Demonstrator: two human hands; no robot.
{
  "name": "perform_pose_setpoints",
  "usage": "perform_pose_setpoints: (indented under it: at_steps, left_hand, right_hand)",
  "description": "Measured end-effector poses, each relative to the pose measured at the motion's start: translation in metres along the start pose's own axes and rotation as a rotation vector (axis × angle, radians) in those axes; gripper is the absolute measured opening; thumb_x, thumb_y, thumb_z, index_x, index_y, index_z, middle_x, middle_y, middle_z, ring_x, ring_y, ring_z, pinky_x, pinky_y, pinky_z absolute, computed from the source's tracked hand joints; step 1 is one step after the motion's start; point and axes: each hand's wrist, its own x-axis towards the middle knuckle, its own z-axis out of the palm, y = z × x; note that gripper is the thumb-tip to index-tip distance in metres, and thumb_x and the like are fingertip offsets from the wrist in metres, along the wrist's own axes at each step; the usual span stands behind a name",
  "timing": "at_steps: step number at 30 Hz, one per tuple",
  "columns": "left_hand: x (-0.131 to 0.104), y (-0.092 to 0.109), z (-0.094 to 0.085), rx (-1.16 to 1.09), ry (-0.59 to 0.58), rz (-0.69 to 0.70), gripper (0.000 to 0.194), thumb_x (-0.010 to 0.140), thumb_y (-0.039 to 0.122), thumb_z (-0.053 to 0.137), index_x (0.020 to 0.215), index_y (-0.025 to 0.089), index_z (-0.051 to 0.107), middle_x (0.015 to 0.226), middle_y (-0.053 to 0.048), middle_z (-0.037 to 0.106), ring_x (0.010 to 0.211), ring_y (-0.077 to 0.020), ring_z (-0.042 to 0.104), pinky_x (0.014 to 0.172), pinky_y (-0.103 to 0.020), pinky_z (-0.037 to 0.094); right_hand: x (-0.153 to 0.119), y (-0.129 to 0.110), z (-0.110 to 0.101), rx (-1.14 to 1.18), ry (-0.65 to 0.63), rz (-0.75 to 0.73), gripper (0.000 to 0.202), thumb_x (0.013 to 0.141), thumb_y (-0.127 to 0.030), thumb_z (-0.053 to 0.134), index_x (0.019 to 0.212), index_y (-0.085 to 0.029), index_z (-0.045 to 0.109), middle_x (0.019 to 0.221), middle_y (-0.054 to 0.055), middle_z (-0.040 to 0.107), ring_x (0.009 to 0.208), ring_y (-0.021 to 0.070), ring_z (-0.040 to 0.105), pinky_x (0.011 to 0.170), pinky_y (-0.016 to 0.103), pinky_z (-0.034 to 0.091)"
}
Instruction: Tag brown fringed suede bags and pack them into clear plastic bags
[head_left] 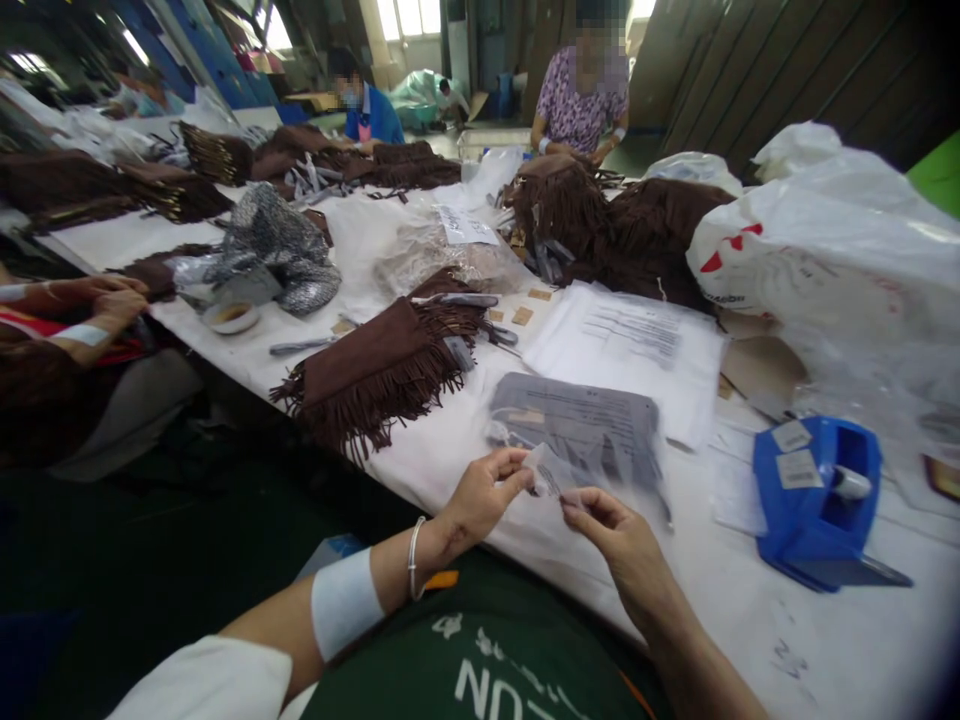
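A clear plastic bag with printed text lies at the table's near edge, a flat dark-grey item inside it. My left hand pinches the bag's near end between thumb and fingers. Close by on the right, my right hand grips the same loose plastic edge. Small dark print shows on the film between the two hands. Beyond my left hand lies a folded brown fringed piece, with grey strap-like parts resting on and beside it.
Behind the bag sits a stack of printed clear bags. A blue tape dispenser stands at right, below a large white plastic bag. Brown fringed piles and silvery wrap lie farther back. Other people work around the table.
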Motion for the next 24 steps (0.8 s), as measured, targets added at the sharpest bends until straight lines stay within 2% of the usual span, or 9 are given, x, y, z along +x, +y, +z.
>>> perform_pose_setpoints:
  at_steps: [2, 5, 8, 11, 14, 16, 18, 21, 24]
  left_hand:
    - [-0.002, -0.001, 0.000, -0.030, -0.009, 0.000, 0.036, 0.085, 0.035, 0.060, 0.109, 0.009, 0.057, 0.085, -0.007, 0.063, 0.076, -0.0147, 0.059, 0.072, -0.024, 0.046]
    - [-0.006, -0.002, 0.005, 0.120, -0.112, 0.006, 0.047, 0.088, 0.032, 0.055, 0.129, 0.013, 0.047, 0.077, -0.002, 0.060, 0.068, -0.0117, 0.056, 0.069, -0.022, 0.045]
    - [-0.008, -0.002, 0.011, 0.244, -0.237, -0.010, 0.057, 0.088, 0.027, 0.052, 0.141, 0.017, 0.035, 0.067, 0.002, 0.056, 0.062, -0.0110, 0.055, 0.066, -0.021, 0.044]
    - [-0.006, -0.002, 0.005, 0.224, -0.219, -0.032, 0.058, 0.087, 0.027, 0.051, 0.141, 0.016, 0.034, 0.064, 0.002, 0.055, 0.059, -0.0106, 0.053, 0.063, -0.021, 0.043]
    - [-0.005, -0.006, -0.010, 0.242, -0.135, -0.001, 0.054, 0.088, 0.029, 0.050, 0.139, 0.014, 0.039, 0.066, 0.002, 0.053, 0.061, -0.0104, 0.052, 0.065, -0.021, 0.043]
    - [-0.008, -0.010, -0.017, 0.280, -0.133, 0.016, 0.052, 0.089, 0.029, 0.049, 0.139, 0.016, 0.039, 0.068, 0.002, 0.054, 0.063, -0.0105, 0.052, 0.068, -0.021, 0.043]
    - [-0.010, -0.012, -0.015, 0.320, -0.160, 0.034, 0.051, 0.090, 0.029, 0.048, 0.139, 0.018, 0.039, 0.072, 0.001, 0.055, 0.064, -0.0105, 0.051, 0.068, -0.022, 0.043]
    - [-0.011, -0.008, -0.007, 0.341, -0.211, 0.057, 0.050, 0.092, 0.033, 0.046, 0.140, 0.019, 0.038, 0.072, 0.001, 0.056, 0.063, -0.0109, 0.052, 0.068, -0.022, 0.044]
    - [-0.008, -0.001, -0.011, 0.386, -0.179, 0.111, 0.048, 0.095, 0.037, 0.040, 0.139, 0.016, 0.038, 0.065, 0.002, 0.055, 0.063, -0.0114, 0.053, 0.076, -0.025, 0.046]
  right_hand:
    - [-0.003, -0.003, -0.008, -0.020, -0.084, 0.042, 0.037, 0.075, -0.047, 0.067, 0.102, -0.022, 0.064, 0.102, 0.003, 0.065, 0.099, 0.0206, 0.057, 0.093, 0.034, 0.042]
    - [-0.003, -0.008, -0.010, 0.019, -0.186, 0.040, 0.047, 0.077, -0.045, 0.067, 0.118, -0.024, 0.057, 0.115, 0.004, 0.062, 0.106, 0.0207, 0.056, 0.097, 0.036, 0.040]
    - [0.004, -0.005, -0.005, 0.139, -0.092, -0.021, 0.035, 0.076, -0.043, 0.068, 0.103, -0.021, 0.064, 0.095, 0.002, 0.065, 0.088, 0.0160, 0.058, 0.087, 0.031, 0.044]
    - [0.007, 0.006, -0.006, 0.431, 0.040, -0.042, 0.021, 0.078, -0.039, 0.067, 0.090, -0.023, 0.065, 0.083, -0.002, 0.062, 0.078, 0.0112, 0.056, 0.079, 0.025, 0.047]
    - [0.001, 0.016, -0.011, 0.594, 0.096, -0.036, 0.018, 0.081, -0.039, 0.063, 0.090, -0.023, 0.064, 0.098, 0.001, 0.063, 0.098, 0.0156, 0.058, 0.093, 0.031, 0.046]
    - [-0.003, 0.019, -0.008, 0.546, 0.070, -0.011, 0.028, 0.085, -0.045, 0.056, 0.101, -0.023, 0.063, 0.115, 0.005, 0.061, 0.113, 0.0212, 0.054, 0.099, 0.038, 0.043]
    - [-0.003, 0.020, 0.002, 0.418, -0.011, 0.006, 0.036, 0.086, -0.048, 0.054, 0.112, -0.024, 0.059, 0.124, 0.006, 0.058, 0.117, 0.0227, 0.052, 0.101, 0.039, 0.041]
    - [0.005, 0.015, 0.017, 0.281, -0.035, -0.048, 0.030, 0.082, -0.043, 0.062, 0.103, -0.022, 0.062, 0.104, 0.003, 0.065, 0.097, 0.0173, 0.058, 0.092, 0.031, 0.044]
    - [0.013, 0.006, 0.010, 0.356, 0.185, -0.131, 0.025, 0.080, -0.048, 0.061, 0.089, -0.024, 0.062, 0.078, -0.004, 0.063, 0.070, 0.0115, 0.055, 0.070, 0.023, 0.046]
